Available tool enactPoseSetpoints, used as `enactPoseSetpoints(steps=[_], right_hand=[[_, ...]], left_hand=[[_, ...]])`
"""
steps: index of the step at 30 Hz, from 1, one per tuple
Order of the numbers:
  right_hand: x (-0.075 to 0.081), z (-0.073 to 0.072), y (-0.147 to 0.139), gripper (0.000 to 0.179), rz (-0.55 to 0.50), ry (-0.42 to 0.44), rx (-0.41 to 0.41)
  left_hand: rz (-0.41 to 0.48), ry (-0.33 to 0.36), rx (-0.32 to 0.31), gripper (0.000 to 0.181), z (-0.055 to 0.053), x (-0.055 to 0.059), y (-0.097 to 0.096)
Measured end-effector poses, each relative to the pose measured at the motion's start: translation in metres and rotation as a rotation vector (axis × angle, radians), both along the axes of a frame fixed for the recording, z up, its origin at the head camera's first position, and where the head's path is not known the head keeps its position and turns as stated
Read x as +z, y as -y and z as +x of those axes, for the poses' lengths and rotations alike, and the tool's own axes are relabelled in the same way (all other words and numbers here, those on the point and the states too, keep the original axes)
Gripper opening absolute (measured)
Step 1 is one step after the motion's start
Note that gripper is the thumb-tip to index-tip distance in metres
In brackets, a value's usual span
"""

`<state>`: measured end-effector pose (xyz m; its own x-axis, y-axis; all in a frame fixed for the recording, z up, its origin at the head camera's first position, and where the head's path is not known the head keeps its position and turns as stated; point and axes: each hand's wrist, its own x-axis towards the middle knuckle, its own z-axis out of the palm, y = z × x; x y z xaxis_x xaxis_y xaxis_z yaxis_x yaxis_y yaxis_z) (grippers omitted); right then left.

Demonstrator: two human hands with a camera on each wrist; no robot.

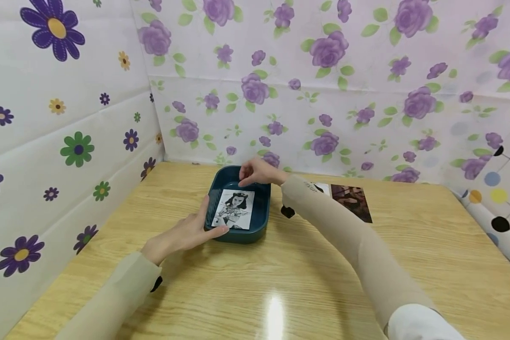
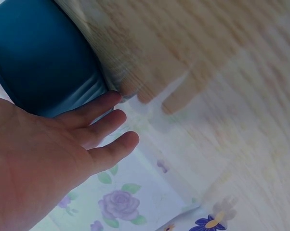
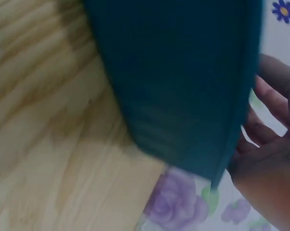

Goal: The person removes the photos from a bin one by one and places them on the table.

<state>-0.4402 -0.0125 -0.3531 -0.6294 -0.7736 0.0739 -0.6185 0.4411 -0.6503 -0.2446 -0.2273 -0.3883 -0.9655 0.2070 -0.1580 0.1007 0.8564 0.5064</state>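
Left hand (image 1: 188, 231), fingers extended, rested against a dark-teal bin (image 1: 240, 237) in the head view; inside, just beyond the thumb, lay a black-and-white portrait card (image 1: 233, 211) showing dark, wavy hair. Right hand (image 1: 258, 172), loosely bent round nothing visible, hung above the bin's far end. Left wrist view showed relaxed fingers beside the bin's wall; right, bent fingers near its blurred rim.
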Motion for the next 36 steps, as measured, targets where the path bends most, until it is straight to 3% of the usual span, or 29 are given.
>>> enactPoseSetpoints(steps=[7,13,22,27,36], right_hand=[[-0.012,0.001,0.021,0.017,0.156,0.017,0.035],[-0.017,-0.001,0.026,0.019,0.286,-0.027,0.047],[-0.019,0.005,0.028,0.044,0.482,-0.057,0.010],[-0.022,0.006,0.032,0.046,0.543,-0.120,0.005],[-0.022,0.010,0.038,0.046,0.550,-0.172,-0.039]], left_hand=[[0.009,-0.011,-0.006,0.114,0.001,-0.001,0.001],[-0.004,-0.010,-0.010,0.112,0.000,0.001,0.000],[-0.002,-0.004,-0.010,0.112,0.000,0.000,0.001],[0.007,-0.004,-0.013,0.112,0.000,0.001,0.000],[0.010,-0.003,-0.011,0.112,0.000,0.000,0.001]])
